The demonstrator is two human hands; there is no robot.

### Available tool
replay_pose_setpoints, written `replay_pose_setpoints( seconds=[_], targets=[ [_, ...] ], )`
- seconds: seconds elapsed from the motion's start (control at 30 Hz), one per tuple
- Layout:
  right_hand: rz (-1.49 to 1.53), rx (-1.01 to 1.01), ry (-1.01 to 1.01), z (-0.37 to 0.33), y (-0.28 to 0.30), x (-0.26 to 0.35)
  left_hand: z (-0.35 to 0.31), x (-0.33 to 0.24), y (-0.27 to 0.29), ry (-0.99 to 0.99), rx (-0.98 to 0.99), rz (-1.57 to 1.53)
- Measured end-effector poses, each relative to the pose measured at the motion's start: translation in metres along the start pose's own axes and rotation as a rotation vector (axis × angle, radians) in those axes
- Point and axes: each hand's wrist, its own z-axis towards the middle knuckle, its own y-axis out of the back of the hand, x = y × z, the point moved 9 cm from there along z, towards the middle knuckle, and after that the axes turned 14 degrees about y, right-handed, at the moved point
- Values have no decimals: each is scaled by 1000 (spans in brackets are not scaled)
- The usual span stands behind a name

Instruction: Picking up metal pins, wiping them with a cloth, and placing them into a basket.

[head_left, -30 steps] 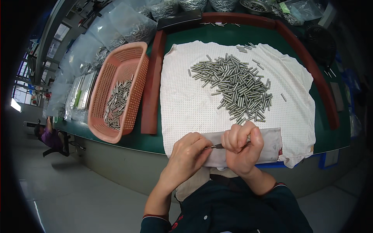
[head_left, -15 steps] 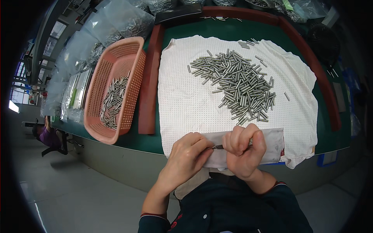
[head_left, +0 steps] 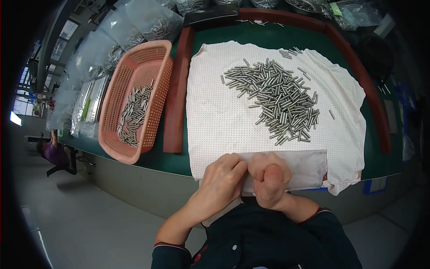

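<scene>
My left hand (head_left: pixel 222 178) is closed in a pinch over a grey cloth strip (head_left: pixel 307 168), against my right hand; whatever sits between its fingers is hidden. My right hand (head_left: pixel 269 179) is curled into a fist, thumb uppermost. The thin dark rod-shaped tool it gripped half a second ago is now covered by the fingers. Beyond both hands, a heap of short steel pins (head_left: pixel 282 96) lies on a white dotted cloth (head_left: pixel 210 112). A few pins (head_left: pixel 331 114) rest apart from the heap.
On the left stands a pink plastic basket (head_left: pixel 162 96) with more pins (head_left: pixel 134 114) inside. Dark red rails (head_left: pixel 174 125) border the green table (head_left: pixel 215 33). Clear bags of metal parts (head_left: pixel 152 22) crowd the far left. A person (head_left: pixel 56 154) sits in the background at left.
My right hand has turned and moved left against my left hand, and the dark tool between them has gone out of sight. The view has shifted slightly.
</scene>
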Motion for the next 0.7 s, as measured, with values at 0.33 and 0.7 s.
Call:
replay_pose_setpoints(
  seconds=[0.33, 0.7],
  targets=[
    [547, -582, -330, 8, 112, 2, 4, 27, 2, 268, 141, -571],
    [706, -673, -442, -9, 124, -15, -1, 73, -26, 662, 172, -1732]
  ],
)
